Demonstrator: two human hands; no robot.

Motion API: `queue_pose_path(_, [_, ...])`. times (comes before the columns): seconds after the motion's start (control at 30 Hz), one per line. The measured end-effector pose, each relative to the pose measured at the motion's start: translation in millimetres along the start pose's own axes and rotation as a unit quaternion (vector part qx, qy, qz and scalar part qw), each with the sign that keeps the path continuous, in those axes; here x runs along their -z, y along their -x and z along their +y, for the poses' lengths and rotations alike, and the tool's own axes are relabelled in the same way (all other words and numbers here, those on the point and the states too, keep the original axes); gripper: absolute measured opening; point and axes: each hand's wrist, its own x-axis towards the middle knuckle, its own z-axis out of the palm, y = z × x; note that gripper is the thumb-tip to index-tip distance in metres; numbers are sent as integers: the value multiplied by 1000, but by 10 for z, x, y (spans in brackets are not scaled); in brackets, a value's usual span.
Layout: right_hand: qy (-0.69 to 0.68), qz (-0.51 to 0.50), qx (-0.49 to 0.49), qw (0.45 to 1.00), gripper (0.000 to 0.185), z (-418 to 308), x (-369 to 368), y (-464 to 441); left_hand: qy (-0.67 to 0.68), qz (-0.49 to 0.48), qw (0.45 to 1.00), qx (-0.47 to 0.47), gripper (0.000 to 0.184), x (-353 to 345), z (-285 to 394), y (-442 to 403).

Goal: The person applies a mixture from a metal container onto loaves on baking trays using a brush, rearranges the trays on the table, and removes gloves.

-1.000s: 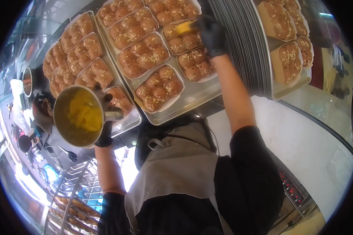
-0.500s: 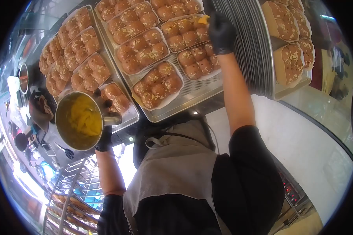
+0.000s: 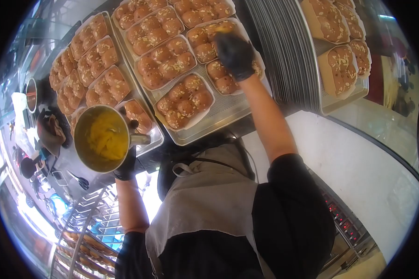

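Note:
My left hand (image 3: 125, 168), in a black glove, is wrapped round a metal jug (image 3: 82, 156) at its handle side. Soft yellow stuff (image 3: 108, 137) lies inside the jug, which is tilted so its mouth faces me. My right hand (image 3: 236, 55), also gloved in black, is closed over the buns of the right-hand tray. From its fingers pokes a yellow-coated tip, which looks like a pastry brush (image 3: 225, 29); the glove hides most of it. The tip is at a bun loaf (image 3: 201, 39) with nut flakes on top. Below the hand, another bun loaf (image 3: 222, 78) is partly covered.
Paper-lined bun loaves fill a perforated tray (image 3: 209, 128) and a second tray (image 3: 153, 145) to its left. A stack of dark trays (image 3: 288, 60) stands at right, beside more loaves (image 3: 342, 67). Scissors (image 3: 79, 180) lie on the left counter, above a wire rack (image 3: 86, 218).
My right hand has moved left and a little down, with the yellow tip now over the loaf's middle. The jug in my left hand has shifted slightly right.

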Motion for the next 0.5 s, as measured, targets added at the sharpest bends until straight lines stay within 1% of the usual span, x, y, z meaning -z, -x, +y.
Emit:
queue_pose_path(0.03, [-44, -18, 75, 996, 16, -141, -34, 3, 5, -68, 997, 23, 57, -255, 3, -37])
queue_pose_path(0.07, [-44, -17, 74, 996, 16, -160, -81, 31, 4, -68, 997, 24, 57, -339, -32, -39])
queue_pose_path(0.1, [-138, -3, 7, 990, 15, -152, -144, 76, 39, -63, 997, 22, 58, -401, -60, -38])
queue_pose_path(0.13, [-231, 11, -59, 971, 14, -130, -189, 101, 75, -57, 995, 21, 58, -427, -70, -30])
queue_pose_path(0.17, [-232, 11, -58, 971, 14, -8, -179, 87, 74, -57, 995, 20, 58, -293, -97, -2])
queue_pose_path(0.2, [-319, 51, -196, 926, 16, 197, -125, 57, 93, 3, 995, 27, 61, -39, -154, 41])
queue_pose_path(0.23, [-397, 88, -327, 853, 17, 287, -50, 10, 113, 62, 991, 34, 64, 16, -173, 68])
queue_pose_path(0.27, [-398, 88, -325, 853, 17, 318, -2, 18, 113, 62, 991, 32, 64, 60, -193, 123])
queue_pose_path(0.3, [-272, 98, -222, 931, 16, 347, 56, 42, 80, 31, 996, 32, 64, 95, -221, 179])
queue_pose_path(0.33, [-137, 107, -112, 978, 15, 319, 133, 33, 47, -1, 998, 31, 65, 85, -246, 214])
queue_pose_path(0.37, [-69, 61, -17, 996, 15, 248, 164, 47, 47, -4, 998, 32, 65, 115, -296, 259])
queue_pose_path(0.4, [1, 13, 76, 997, 15, 131, 176, 91, -296, -1, 954, -47, 64, 168, -359, 306])
queue_pose_path(0.43, [-86, -2, 8, 996, 14, -161, 289, 128, -601, 1, 790, -124, 63, 185, -387, 321])
queue_pose_path(0.47, [-174, -16, -58, 983, 13, -529, 461, 145, -601, -2, 789, -128, 63, 37, -385, 293])
queue_pose_path(0.5, [-287, 8, -98, 953, 12, -850, 646, 161, -570, 23, 808, -144, 65, -231, -385, 262])
